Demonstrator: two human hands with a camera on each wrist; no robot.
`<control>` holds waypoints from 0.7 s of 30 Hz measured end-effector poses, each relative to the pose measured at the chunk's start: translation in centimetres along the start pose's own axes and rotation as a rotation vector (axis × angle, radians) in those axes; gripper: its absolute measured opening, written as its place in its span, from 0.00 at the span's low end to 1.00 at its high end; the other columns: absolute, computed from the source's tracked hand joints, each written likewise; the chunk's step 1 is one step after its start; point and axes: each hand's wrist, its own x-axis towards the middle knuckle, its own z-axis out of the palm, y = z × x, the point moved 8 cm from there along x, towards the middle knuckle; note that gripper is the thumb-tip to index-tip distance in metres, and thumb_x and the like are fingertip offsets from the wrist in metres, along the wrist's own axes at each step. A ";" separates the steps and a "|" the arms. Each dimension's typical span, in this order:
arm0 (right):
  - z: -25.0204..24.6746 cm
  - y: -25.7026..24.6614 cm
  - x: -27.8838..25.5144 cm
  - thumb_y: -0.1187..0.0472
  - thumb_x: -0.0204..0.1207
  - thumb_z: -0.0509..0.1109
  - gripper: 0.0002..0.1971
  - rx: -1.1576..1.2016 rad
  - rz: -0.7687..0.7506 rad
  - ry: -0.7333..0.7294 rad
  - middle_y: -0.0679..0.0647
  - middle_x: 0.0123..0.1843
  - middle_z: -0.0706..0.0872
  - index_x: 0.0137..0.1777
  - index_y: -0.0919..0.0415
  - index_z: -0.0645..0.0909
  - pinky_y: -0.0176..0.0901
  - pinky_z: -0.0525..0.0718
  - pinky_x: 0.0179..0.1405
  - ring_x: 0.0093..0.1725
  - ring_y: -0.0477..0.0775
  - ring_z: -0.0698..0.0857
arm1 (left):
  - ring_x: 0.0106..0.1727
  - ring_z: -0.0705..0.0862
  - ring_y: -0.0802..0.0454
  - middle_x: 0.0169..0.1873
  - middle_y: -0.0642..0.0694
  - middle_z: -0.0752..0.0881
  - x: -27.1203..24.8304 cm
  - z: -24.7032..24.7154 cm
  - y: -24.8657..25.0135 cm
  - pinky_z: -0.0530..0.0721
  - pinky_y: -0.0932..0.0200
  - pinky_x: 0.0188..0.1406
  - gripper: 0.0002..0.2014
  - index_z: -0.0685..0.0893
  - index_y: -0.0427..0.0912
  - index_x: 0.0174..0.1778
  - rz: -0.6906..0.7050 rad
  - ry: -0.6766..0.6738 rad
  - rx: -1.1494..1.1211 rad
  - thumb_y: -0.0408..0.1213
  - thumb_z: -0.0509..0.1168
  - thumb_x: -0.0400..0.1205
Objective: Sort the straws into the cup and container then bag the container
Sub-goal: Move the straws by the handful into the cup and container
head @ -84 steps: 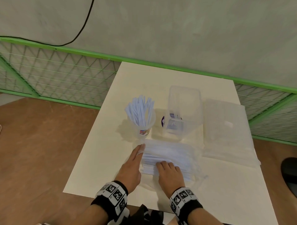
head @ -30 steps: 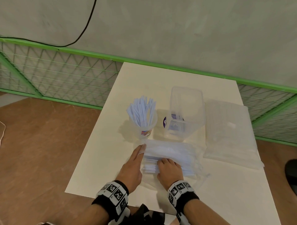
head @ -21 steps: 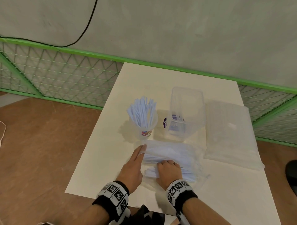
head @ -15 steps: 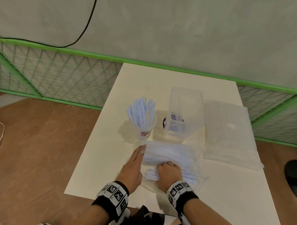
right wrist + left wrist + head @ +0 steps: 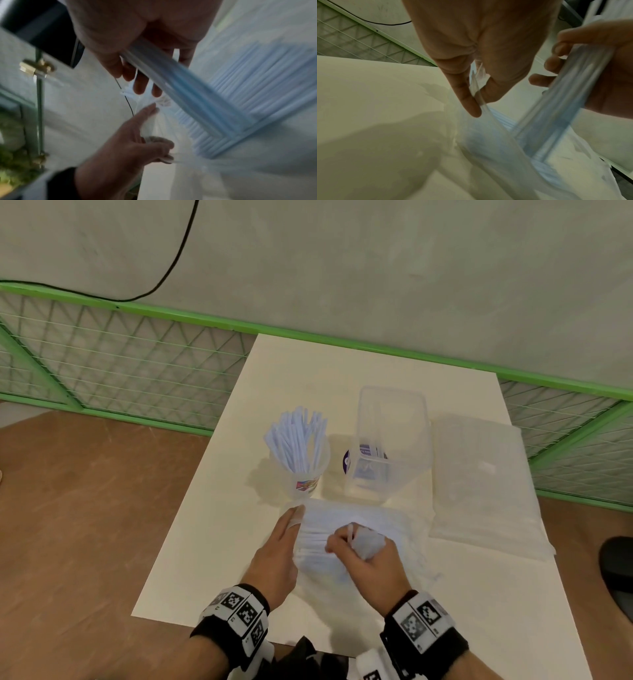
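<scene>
A torn clear packet of pale blue straws lies at the table's near edge. My left hand lies along its left end and pinches the plastic film between thumb and finger. My right hand grips a bundle of straws and holds it tilted up over the loose straws in the packet. Behind stands a clear cup filled with upright straws. To its right is a tall clear container, which looks empty.
A flat clear zip bag lies at the right of the white table. A purple-labelled round lid sits between cup and container. A green mesh fence runs behind; a dark shoe is at the right.
My right hand went from lying flat on the packet to curling round a bundle of straws and lifting it. The left hand stayed at the packet's left end.
</scene>
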 end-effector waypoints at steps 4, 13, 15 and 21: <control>-0.8 3.3 -0.3 0.53 0.75 0.74 0.15 -0.114 0.167 -0.038 0.49 0.26 0.79 0.29 0.55 0.78 0.37 0.77 0.32 0.27 0.46 0.77 | 0.71 0.76 0.43 0.84 0.57 0.51 0.1 -0.2 0.3 0.77 0.61 0.66 0.46 0.53 0.52 0.85 0.007 0.003 0.003 0.17 0.58 0.72; -5.5 -10.4 4.1 0.58 0.71 0.76 0.06 -0.058 -0.022 0.048 0.48 0.38 0.92 0.34 0.55 0.90 0.48 0.87 0.49 0.43 0.46 0.90 | 0.72 0.75 0.44 0.84 0.61 0.49 0.2 -0.1 0.2 0.73 0.67 0.68 0.45 0.53 0.53 0.85 -0.014 0.008 -0.037 0.16 0.57 0.74; -6.8 -14.9 6.1 0.56 0.70 0.75 0.05 0.010 -0.115 0.123 0.49 0.39 0.93 0.35 0.53 0.90 0.58 0.89 0.49 0.45 0.52 0.91 | 0.71 0.76 0.45 0.83 0.62 0.49 0.2 -0.1 0.3 0.70 0.75 0.61 0.45 0.52 0.54 0.85 -0.025 0.008 -0.052 0.16 0.57 0.75; -5.8 -19.0 12.0 0.53 0.69 0.75 0.06 -0.094 -0.202 0.234 0.48 0.38 0.92 0.35 0.54 0.89 0.50 0.90 0.44 0.41 0.46 0.90 | 0.70 0.76 0.44 0.83 0.64 0.48 0.1 -0.4 0.4 0.75 0.65 0.67 0.46 0.51 0.56 0.85 -0.012 0.008 -0.079 0.17 0.56 0.74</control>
